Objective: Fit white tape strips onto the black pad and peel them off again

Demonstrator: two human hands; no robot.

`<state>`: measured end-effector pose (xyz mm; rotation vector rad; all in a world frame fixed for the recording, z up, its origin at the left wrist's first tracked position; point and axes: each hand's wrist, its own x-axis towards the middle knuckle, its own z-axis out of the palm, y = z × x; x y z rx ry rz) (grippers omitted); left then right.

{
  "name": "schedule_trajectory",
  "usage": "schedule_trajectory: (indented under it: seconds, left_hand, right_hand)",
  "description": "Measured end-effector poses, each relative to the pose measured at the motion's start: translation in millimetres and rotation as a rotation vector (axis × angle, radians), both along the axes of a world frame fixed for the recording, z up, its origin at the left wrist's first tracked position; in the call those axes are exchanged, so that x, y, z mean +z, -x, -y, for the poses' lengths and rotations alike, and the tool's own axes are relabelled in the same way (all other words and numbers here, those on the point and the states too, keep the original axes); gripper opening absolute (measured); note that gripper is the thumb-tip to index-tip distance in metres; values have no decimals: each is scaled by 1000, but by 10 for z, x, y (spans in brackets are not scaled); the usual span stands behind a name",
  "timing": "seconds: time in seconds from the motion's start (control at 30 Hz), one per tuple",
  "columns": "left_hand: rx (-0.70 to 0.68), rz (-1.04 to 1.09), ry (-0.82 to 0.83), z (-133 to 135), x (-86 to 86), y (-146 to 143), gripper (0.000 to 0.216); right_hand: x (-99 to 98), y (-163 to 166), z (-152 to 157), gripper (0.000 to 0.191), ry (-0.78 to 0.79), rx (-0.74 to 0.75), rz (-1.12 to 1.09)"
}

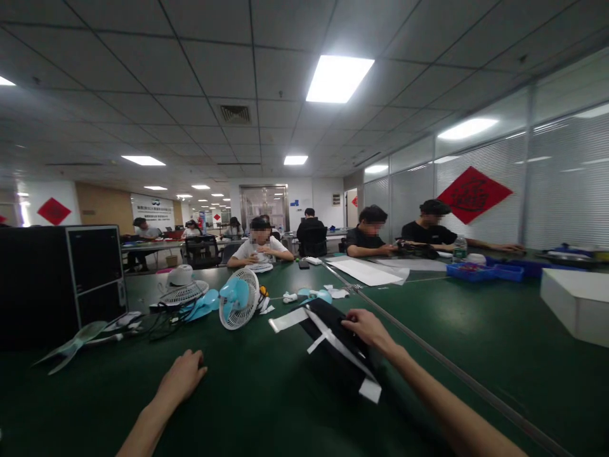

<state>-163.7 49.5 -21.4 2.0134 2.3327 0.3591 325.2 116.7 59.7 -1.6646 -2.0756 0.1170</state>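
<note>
My right hand pinches the upper edge of a flat black item, which looks like a sleeve or folder with white strips across it. It is tilted up above the green table, and its exact kind cannot be made out. White flaps stick out at its lower corner and its far left end. To the left, my left hand rests on the tabletop with loosely bent fingers and nothing visible in it. Beyond the hands lies a fan head with a white grille and light blue blades.
A black computer case stands at the left, with loose fan blades before it. Another white fan part and cables lie behind. White sheets, blue trays and a white box occupy the right. Several people sit across the table.
</note>
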Motion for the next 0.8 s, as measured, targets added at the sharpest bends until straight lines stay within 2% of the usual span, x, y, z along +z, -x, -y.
schedule_trajectory:
  seconds: [0.13,0.27,0.6,0.8]
  left_hand:
    - [17,15,19,29,48,-57,37]
    - [22,22,33,29,58,-64,39]
    - [-3,42,48,-26,-29,49,45]
    - [-17,41,51,-86,-99,125,47]
  right_hand:
    - [-3,-801,36,27,38,-236,-4]
    - [-73,-1247,111,27,84,-384,-16]
    - [-196,-1361,86,22,177,-476,36]
    - [-137,-1311,213,27,175,-505,88]
